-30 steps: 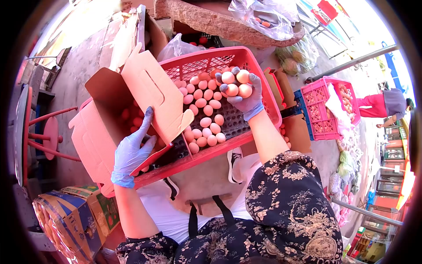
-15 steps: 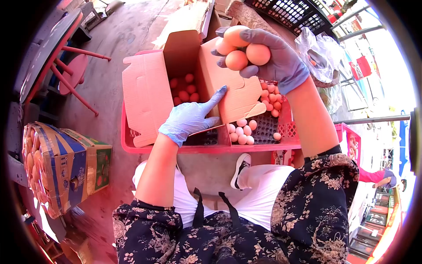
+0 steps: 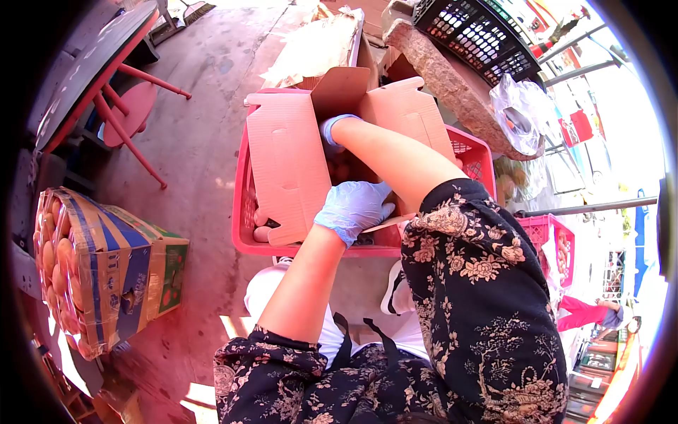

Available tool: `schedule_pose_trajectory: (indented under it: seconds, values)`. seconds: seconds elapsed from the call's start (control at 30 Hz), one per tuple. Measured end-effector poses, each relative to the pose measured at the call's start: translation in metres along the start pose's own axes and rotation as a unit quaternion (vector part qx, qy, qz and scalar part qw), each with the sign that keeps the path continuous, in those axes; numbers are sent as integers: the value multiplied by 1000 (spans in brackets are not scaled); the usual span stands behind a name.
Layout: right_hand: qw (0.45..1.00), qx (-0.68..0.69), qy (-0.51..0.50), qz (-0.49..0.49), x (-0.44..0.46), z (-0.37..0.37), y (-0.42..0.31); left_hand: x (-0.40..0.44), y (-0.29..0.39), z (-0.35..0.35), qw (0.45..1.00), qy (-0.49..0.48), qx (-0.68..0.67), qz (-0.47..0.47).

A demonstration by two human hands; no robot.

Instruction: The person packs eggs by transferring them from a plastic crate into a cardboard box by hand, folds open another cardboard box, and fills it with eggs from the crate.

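Note:
An open cardboard box (image 3: 286,166) with its flaps folded out rests on a red plastic crate (image 3: 244,205). At the box's near edge is my left hand (image 3: 353,208) in a blue glove, its thumb and fingers closed on the cardboard. My right hand (image 3: 337,129), also gloved, reaches down inside the box; its fingers are hidden behind the forearm and box wall, so what it holds does not show. Several brown eggs (image 3: 342,169) lie in shadow within the box. More eggs (image 3: 262,233) sit in the crate beside the left flap.
A taped carton (image 3: 120,275) packed with round items stands on the floor at left. Beyond it are a table (image 3: 92,71) and a red stool (image 3: 131,116). Behind the crate lie a stone slab (image 3: 452,85) and a black crate (image 3: 480,39). Another red crate (image 3: 554,240) stands at right.
My right hand, which held several eggs up above the crate, has gone down into the box. My left hand has moved from the right flap to the box's near edge. The view has shifted.

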State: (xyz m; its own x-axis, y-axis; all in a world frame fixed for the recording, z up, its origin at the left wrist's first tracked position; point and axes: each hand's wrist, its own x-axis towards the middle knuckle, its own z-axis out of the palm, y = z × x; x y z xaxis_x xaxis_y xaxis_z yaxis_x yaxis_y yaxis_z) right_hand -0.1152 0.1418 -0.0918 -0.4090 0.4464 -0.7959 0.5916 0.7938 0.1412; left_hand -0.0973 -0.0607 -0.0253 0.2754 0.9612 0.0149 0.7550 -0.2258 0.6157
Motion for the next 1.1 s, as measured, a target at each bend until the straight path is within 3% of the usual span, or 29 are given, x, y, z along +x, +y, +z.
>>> schedule_pose_trajectory:
  seconds: [0.23, 0.7, 0.77, 0.8, 0.9, 0.93, 1.1]
  values:
    - [999, -34, 36, -18, 45, 18, -10, 0, -2, -3, 997, 26, -56, -56]
    - [980, 50, 160, -108, 24, 50, -10, -8, 1, 1, 999, 32, -37, 7]
    - [986, 3, 148, -78, 12, 39, -10, -4, -5, -2, 999, 32, -26, 20]
    - [994, -39, 94, -42, -13, 24, -18, -4, -5, -2, 999, 33, -32, 17]
    - [992, -69, 106, -1, -60, 17, -32, -7, -3, -7, 999, 23, -47, 8]
    - [988, -75, 133, -37, -47, 34, -22, -8, -2, -8, 999, 18, -51, 6]
    - [988, -96, 79, -89, -21, 55, -21, -8, -4, -10, 999, 9, -42, 10]
